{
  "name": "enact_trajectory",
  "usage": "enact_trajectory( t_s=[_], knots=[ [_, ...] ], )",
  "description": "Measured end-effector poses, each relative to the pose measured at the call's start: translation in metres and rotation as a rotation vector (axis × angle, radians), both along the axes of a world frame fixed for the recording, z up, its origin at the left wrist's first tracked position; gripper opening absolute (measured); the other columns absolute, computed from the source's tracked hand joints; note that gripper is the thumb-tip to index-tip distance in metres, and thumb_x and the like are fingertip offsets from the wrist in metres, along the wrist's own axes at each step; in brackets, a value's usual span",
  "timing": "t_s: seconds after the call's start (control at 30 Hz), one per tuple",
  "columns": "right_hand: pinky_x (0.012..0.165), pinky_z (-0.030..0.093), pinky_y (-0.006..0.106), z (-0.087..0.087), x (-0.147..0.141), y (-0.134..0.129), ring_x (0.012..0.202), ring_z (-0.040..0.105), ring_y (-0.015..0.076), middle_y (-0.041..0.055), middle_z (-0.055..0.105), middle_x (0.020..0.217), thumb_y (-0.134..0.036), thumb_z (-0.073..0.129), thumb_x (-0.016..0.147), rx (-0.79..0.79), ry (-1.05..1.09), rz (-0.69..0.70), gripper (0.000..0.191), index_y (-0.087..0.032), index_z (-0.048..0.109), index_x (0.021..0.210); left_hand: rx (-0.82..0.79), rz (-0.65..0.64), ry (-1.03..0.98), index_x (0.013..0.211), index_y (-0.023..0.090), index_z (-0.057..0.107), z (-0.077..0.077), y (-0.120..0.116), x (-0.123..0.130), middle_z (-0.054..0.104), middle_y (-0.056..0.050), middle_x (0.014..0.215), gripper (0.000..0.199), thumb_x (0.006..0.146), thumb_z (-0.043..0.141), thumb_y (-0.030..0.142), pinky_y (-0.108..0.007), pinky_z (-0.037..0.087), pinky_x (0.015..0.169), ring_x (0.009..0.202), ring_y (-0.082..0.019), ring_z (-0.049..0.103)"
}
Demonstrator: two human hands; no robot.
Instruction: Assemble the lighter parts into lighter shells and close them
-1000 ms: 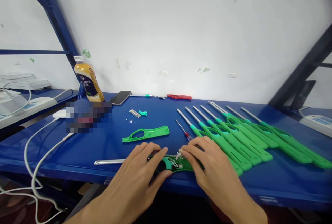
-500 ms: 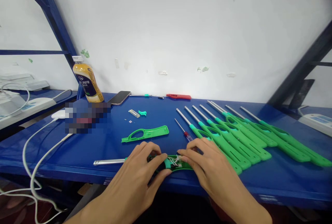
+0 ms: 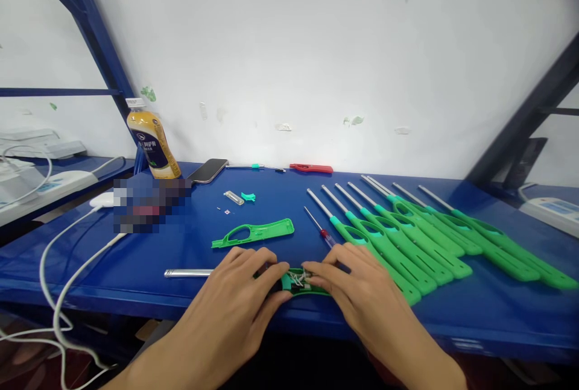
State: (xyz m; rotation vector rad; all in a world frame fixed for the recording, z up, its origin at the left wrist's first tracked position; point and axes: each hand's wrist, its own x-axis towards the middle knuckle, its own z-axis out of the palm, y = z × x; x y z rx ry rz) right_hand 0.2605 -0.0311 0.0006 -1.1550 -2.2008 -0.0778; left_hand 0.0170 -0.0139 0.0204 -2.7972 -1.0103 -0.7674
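An opened green lighter (image 3: 312, 289) lies at the table's front edge, its metal tube (image 3: 187, 273) pointing left. White wires (image 3: 297, 278) and a teal piece (image 3: 286, 282) show inside its shell. My left hand (image 3: 248, 293) grips the lighter around its middle, thumb and forefinger by the teal piece. My right hand (image 3: 353, 281) has its fingers pinched at the wires and the right part of the shell; exactly what the fingertips hold is hidden. Behind my hands lies a loose green half shell (image 3: 271, 230), and a screwdriver (image 3: 326, 235) rests behind my right hand.
Several green lighters (image 3: 420, 251) lie in a row at the right. A clear tank (image 3: 234, 198), a teal part (image 3: 248, 197) and tiny pieces lie mid-table. Farther back are a phone (image 3: 208, 170), a bottle (image 3: 152, 143) and a red shell (image 3: 311, 168). White cables (image 3: 58, 275) hang at the left.
Both hands have shifted slightly left with the lighter. My right fingertips have moved a little left over the wires, closer to my left hand.
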Motion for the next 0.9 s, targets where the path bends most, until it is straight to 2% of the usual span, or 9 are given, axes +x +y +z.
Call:
enact_trajectory(
  t_s=[0.1,0.2,0.37,0.53,0.73,0.9],
  knots=[
    [0.081,0.042,0.039,0.002,-0.002,0.0,0.085,0.061,0.0203,-0.0008,0.069,0.094,-0.026,0.056,0.11,-0.009,0.056,0.024,0.013,-0.028,0.068,0.116,-0.001,0.002,0.022,0.135,0.025,0.057,0.001,0.001,-0.001,0.067,-0.007,0.119,0.025,0.11,0.053,0.024,-0.044,0.052,0.087,0.102,-0.027,0.066],
    [0.085,0.045,0.039,0.003,0.001,0.0,0.088,0.066,0.0199,-0.0008,0.074,0.098,-0.023,0.056,0.11,-0.04,0.102,0.049,0.014,-0.027,0.069,0.106,-0.044,-0.02,0.028,0.135,0.026,0.056,0.001,0.002,-0.001,0.065,-0.006,0.119,0.028,0.107,0.061,0.026,-0.045,0.052,0.086,0.099,-0.027,0.065],
    [0.093,0.05,0.039,0.006,0.01,-0.004,0.103,0.068,0.0213,-0.0003,0.075,0.115,-0.013,0.053,0.109,-0.147,0.1,0.085,0.029,-0.032,0.072,0.119,-0.155,-0.046,0.028,0.131,0.028,0.058,0.001,0.0,0.0,0.061,-0.005,0.12,0.024,0.108,0.056,0.02,-0.046,0.053,0.089,0.1,-0.026,0.063],
    [0.095,0.053,0.041,0.004,0.01,-0.006,0.108,0.066,0.0225,0.0012,0.07,0.121,-0.009,0.052,0.107,-0.184,0.085,0.063,0.036,-0.034,0.072,0.122,-0.183,-0.071,0.024,0.139,0.031,0.056,0.001,0.002,-0.002,0.058,-0.006,0.122,0.032,0.109,0.052,0.019,-0.043,0.053,0.09,0.105,-0.026,0.06],
    [0.083,0.052,0.039,0.002,0.007,-0.004,0.096,0.064,0.0215,0.0025,0.067,0.107,-0.012,0.053,0.108,-0.136,0.095,0.039,0.035,-0.035,0.072,0.126,-0.2,-0.108,0.02,0.143,0.031,0.056,0.002,0.008,-0.006,0.057,-0.005,0.117,0.035,0.11,0.052,0.019,-0.04,0.054,0.087,0.102,-0.024,0.058],
    [0.085,0.048,0.039,0.006,0.004,-0.004,0.088,0.065,0.0196,-0.0003,0.072,0.099,-0.02,0.06,0.108,-0.103,0.156,0.049,0.014,-0.028,0.07,0.112,-0.177,-0.112,0.037,0.139,0.029,0.059,0.004,0.009,-0.004,0.058,-0.006,0.113,0.032,0.109,0.054,0.02,-0.041,0.053,0.085,0.098,-0.024,0.059]
  ],
)
